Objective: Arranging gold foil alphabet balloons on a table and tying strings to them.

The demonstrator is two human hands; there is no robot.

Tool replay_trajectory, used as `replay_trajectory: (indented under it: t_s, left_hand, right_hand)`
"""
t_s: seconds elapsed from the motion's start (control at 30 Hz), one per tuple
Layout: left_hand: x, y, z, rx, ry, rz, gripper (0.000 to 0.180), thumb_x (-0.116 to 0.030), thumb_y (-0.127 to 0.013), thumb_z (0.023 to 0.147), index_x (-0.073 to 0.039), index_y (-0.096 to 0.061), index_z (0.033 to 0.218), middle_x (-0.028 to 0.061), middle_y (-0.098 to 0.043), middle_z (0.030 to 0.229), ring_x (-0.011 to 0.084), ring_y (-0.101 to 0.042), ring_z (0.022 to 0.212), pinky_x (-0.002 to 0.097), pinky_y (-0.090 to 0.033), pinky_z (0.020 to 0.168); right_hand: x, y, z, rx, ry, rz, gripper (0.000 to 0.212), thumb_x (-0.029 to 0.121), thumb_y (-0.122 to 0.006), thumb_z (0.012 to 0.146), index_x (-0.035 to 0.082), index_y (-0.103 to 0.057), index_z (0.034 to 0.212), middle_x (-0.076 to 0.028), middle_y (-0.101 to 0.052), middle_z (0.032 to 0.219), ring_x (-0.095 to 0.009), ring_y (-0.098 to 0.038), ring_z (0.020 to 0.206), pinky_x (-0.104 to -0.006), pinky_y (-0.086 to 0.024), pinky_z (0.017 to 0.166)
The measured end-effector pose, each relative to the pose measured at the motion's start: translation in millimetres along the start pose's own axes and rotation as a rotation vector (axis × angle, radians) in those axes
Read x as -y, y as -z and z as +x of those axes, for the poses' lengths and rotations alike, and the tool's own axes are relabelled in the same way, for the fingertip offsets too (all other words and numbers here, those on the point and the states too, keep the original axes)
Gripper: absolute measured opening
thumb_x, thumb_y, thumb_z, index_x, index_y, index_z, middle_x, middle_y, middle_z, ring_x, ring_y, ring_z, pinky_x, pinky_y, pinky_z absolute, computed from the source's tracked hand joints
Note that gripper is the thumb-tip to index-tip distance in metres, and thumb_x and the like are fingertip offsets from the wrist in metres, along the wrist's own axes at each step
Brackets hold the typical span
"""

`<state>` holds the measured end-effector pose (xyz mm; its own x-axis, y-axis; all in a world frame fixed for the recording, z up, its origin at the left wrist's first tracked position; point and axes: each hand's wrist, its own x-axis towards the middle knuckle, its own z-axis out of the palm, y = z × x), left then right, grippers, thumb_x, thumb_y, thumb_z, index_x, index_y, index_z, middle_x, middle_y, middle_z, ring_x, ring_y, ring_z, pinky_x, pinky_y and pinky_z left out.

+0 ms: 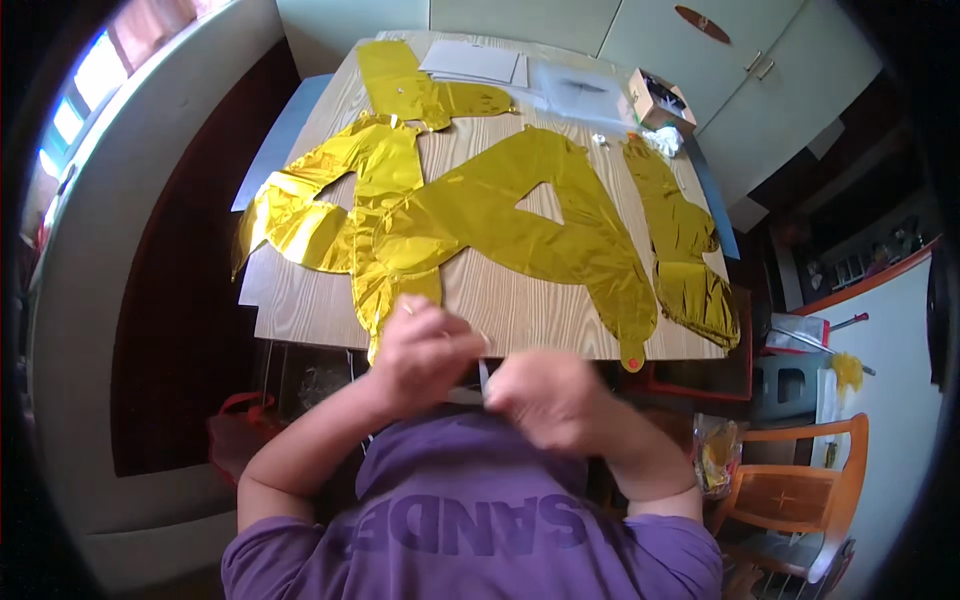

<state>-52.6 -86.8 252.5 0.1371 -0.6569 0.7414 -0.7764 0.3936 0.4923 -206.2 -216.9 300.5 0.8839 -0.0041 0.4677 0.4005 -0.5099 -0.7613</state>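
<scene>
My left hand [425, 350] is raised in front of my chest, near the table's front edge, with its fingers curled closed. Close beside it on the right, my right hand [550, 398] is also closed and a little smeared by motion. A narrow pale strip [484, 376] shows between the two hands; whether either hand grips it is unclear. Beyond my left hand lies a flat, crinkled gold foil balloon [385, 225]. Another flat gold foil balloon [545, 215], with a triangular opening, spreads across the middle, its tab hanging over the front edge.
The wood-grain table [510, 315] also bears a gold foil balloon [395, 80] at the far left and another [685, 235] along the right. White sheets [475, 60], a clear plastic sheet [580, 92] and a small box [660, 100] lie at the back. A wooden chair [790, 495] stands right.
</scene>
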Motion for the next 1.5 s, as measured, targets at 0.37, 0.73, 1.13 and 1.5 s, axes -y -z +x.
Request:
replay_trajectory:
  t_s: [0.37,0.73,1.13,1.5]
  left_hand:
    - [-15.3,-11.4,2.4,0.168,0.003,-0.209,0.025,0.004,-0.07,0.073,-0.01,-0.07,0.094,0.0021,-0.06,0.084,0.0204,-0.055,0.073,0.0324,-0.039,0.065]
    - [-8.0,1.4,14.2,0.061,0.277,-0.356,0.018,0.003,-0.066,0.08,-0.006,-0.069,0.095,0.0061,-0.06,0.083,0.0222,-0.056,0.075,0.0325,-0.043,0.068]
    - [10.4,0.3,16.2,0.044,0.342,-0.138,0.019,0.003,-0.068,0.079,-0.007,-0.07,0.095,0.0073,-0.062,0.085,0.0191,-0.058,0.077,0.0314,-0.045,0.065]
    - [-4.0,-13.3,16.7,0.249,0.271,-0.363,0.014,-0.001,-0.068,0.083,-0.005,-0.071,0.096,0.0062,-0.061,0.081,0.0182,-0.056,0.075,0.0289,-0.044,0.067]
  right_hand:
    - [-14.1,22.5,6.0,-0.184,-0.027,-0.247,0.007,0.005,-0.064,0.083,0.005,-0.058,0.079,-0.01,-0.055,0.071,-0.028,-0.059,0.066,-0.0388,-0.047,0.06]
    - [-44.6,7.7,-9.1,-0.078,-0.152,-0.103,0.003,0.006,-0.059,0.086,0.004,-0.059,0.085,-0.013,-0.057,0.073,-0.031,-0.06,0.066,-0.0373,-0.047,0.059]
    - [-17.7,8.4,-10.5,0.15,-0.195,0.099,0.008,0.013,-0.06,0.088,0.005,-0.06,0.089,-0.016,-0.061,0.077,-0.032,-0.064,0.072,-0.039,-0.05,0.064]
    - [-27.3,29.2,2.7,-0.116,-0.268,0.198,0.013,0.015,-0.058,0.092,0.003,-0.057,0.088,-0.016,-0.06,0.073,-0.03,-0.062,0.063,-0.0361,-0.049,0.06]
